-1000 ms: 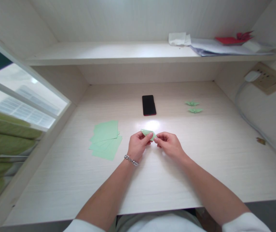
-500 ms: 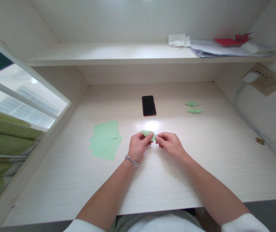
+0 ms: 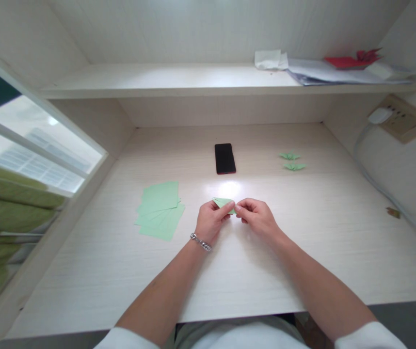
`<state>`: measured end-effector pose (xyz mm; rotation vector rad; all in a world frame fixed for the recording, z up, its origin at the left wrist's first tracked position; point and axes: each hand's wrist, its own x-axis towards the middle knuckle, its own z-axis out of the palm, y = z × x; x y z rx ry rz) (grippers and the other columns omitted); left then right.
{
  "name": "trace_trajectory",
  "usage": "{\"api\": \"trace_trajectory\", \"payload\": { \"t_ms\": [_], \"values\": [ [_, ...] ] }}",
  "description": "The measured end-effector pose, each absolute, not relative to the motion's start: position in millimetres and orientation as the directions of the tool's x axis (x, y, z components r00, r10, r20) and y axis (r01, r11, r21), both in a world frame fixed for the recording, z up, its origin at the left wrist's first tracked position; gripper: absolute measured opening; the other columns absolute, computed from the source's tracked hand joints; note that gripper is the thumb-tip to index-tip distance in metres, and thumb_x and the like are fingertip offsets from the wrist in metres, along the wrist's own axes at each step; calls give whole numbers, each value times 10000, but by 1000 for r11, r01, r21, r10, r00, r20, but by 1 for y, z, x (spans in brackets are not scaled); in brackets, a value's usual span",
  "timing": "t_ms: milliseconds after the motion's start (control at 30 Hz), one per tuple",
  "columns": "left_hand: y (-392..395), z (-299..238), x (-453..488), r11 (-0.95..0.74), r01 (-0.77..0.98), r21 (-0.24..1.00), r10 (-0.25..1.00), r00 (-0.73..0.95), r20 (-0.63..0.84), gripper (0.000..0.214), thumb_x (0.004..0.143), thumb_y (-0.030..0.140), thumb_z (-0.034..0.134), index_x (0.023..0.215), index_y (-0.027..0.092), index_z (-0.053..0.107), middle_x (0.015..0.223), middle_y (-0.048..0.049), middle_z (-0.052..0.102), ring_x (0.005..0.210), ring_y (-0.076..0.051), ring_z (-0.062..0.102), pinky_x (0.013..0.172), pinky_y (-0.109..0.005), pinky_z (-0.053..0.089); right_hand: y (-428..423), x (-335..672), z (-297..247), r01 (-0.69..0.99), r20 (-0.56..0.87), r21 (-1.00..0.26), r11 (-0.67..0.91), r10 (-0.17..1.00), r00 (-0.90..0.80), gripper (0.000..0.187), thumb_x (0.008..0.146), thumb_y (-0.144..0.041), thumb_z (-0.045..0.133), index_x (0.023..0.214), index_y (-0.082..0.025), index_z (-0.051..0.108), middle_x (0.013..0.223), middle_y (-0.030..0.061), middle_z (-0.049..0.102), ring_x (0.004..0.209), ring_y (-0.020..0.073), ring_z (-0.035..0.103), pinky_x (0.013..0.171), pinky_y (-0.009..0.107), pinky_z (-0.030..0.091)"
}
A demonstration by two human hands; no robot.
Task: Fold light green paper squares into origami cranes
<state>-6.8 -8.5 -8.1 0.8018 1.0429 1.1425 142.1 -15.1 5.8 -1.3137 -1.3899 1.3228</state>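
A small, partly folded green paper piece (image 3: 222,201) is pinched between both my hands just above the middle of the pale desk (image 3: 302,252). My left hand (image 3: 211,222), with a chain bracelet at the wrist, grips its left side, fingers closed. On the right end of the piece, my right hand (image 3: 257,217) pinches with thumb and forefinger. A loose stack of flat green paper sheets (image 3: 160,210) lies to the left of my hands.
A black phone (image 3: 224,158) lies face up further back. Two finished green folded figures (image 3: 291,161) sit at the back right. The shelf above holds white papers (image 3: 324,71) and a red folded figure (image 3: 355,58). A wall socket with a cable (image 3: 380,116) is at right.
My hands have closed slightly toward each other on the green piece; nothing else on the desk has moved.
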Motion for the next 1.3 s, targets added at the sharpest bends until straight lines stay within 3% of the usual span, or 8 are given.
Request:
{"api": "trace_trajectory", "payload": {
  "t_ms": [233,533,900,1067,1300],
  "values": [
    [-10,-4,-3,210,-407,889,978,85,-192,212,673,318,757,725,134,666,691,-22,631,655,-129,570,628,-261,447,-15,141,9,128,-116,-987,-95,980,-165,204,772,-366,608,707,-174,632,634,4,605,547,118,519,522,237,400],
    [-7,-8,-7,235,-262,936,970,0,-244,284,604,361,796,710,124,682,666,-47,655,605,-143,583,571,-262,449,-11,143,1,74,-178,-983,-168,972,-156,228,744,-394,638,724,-167,639,643,13,620,521,113,513,507,242,402],
    [-6,-5,-9,254,-264,930,967,54,-249,334,590,354,806,789,106,701,694,-72,667,583,-134,579,561,-262,444,-8,145,-3,33,-164,-986,-161,978,-132,268,713,-424,669,755,-161,640,630,13,621,513,117,515,503,248,403],
    [-4,-4,-12,241,-310,920,968,15,-249,312,630,393,782,767,128,692,738,-58,660,652,-135,586,594,-256,459,-8,146,-1,53,-183,-983,-177,971,-156,236,706,-393,680,741,-163,639,633,9,615,518,113,513,509,246,403],
    [1,-3,-12,233,-371,899,960,-58,-273,372,696,498,705,718,129,664,701,-59,651,618,-129,581,562,-247,458,-9,143,5,-42,-239,-968,-248,957,-163,246,664,-381,710,734,-156,636,618,-1,601,495,99,483,472,234,368]
  ]
}}
